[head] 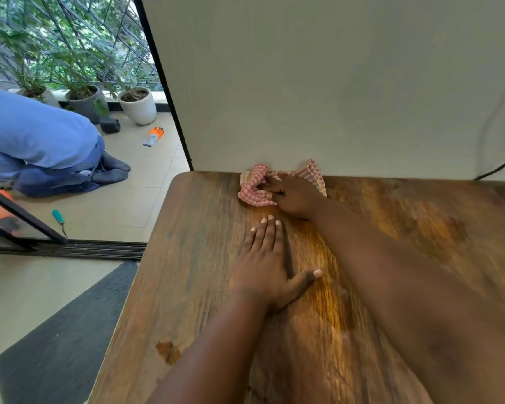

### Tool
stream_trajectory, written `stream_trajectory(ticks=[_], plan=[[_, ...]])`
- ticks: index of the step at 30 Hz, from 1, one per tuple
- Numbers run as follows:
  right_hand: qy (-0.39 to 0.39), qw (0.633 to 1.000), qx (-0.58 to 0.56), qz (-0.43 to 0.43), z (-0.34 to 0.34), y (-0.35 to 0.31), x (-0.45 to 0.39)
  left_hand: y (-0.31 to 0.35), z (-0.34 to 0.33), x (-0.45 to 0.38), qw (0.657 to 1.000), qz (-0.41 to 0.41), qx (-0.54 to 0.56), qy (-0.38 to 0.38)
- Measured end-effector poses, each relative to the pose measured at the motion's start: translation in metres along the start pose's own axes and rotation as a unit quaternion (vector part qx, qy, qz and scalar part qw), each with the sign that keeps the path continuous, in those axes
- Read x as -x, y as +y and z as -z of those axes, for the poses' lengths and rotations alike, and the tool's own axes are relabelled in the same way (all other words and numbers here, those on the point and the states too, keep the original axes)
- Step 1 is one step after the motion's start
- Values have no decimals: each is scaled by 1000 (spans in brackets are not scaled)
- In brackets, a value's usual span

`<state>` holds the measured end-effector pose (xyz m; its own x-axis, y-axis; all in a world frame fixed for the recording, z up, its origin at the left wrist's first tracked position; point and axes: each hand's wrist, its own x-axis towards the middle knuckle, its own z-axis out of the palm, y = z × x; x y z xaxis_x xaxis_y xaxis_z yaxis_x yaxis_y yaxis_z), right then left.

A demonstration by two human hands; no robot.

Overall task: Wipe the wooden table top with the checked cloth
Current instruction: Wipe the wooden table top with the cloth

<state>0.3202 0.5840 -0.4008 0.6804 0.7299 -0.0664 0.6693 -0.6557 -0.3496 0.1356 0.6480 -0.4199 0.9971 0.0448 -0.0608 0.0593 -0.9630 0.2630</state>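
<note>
Checked cloth [263,185] bunched at far edge of wooden table top [405,228], upper centre of frame, against white panel [318,83]. Right hand [292,196] curled into folds, gripping; probably wiping back edge. Left hand [270,263] flat, fingers straight, pressing on wood mid-frame, holding nothing; likely bracing for long reach.

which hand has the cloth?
The right hand, fingers curled on the checked cloth at the wall. The left hand lies flat on the bare table top.
</note>
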Motion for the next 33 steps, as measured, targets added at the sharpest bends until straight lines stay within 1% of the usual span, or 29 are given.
stream_trajectory(ticks=[2,4,7,9,12,14,16,20,24,26,28,31,33], plan=[[-22,999,-30,26,4,7,12,1,2,2,1000,-1,0,5],[-22,998,-50,32,7,17,31,1,4,5,1000,-2,1,20],[-8,999,-38,-9,14,37,53,2,6,7,999,5,-3,47],[0,999,-20,-45,15,39,55,3,6,9,998,12,-9,64],[34,998,19,-55,8,21,49,4,5,11,996,31,-17,85],[56,997,15,-44,1,4,47,4,4,11,995,37,-18,93],[51,998,3,-31,-6,-15,51,4,4,12,994,40,-20,96],[15,1000,-16,16,-17,-28,82,5,11,17,996,38,-16,80],[-21,998,-25,54,-12,-2,120,-4,16,35,998,21,-19,53],[-25,998,-34,43,-6,8,128,-12,15,49,999,29,-9,31],[-15,999,-28,21,-5,9,128,-17,13,58,998,59,-1,12],[6,999,5,-38,-13,-11,119,-23,12,61,996,90,3,-20],[11,999,13,-50,-19,-31,113,-25,12,58,995,100,1,-31]])
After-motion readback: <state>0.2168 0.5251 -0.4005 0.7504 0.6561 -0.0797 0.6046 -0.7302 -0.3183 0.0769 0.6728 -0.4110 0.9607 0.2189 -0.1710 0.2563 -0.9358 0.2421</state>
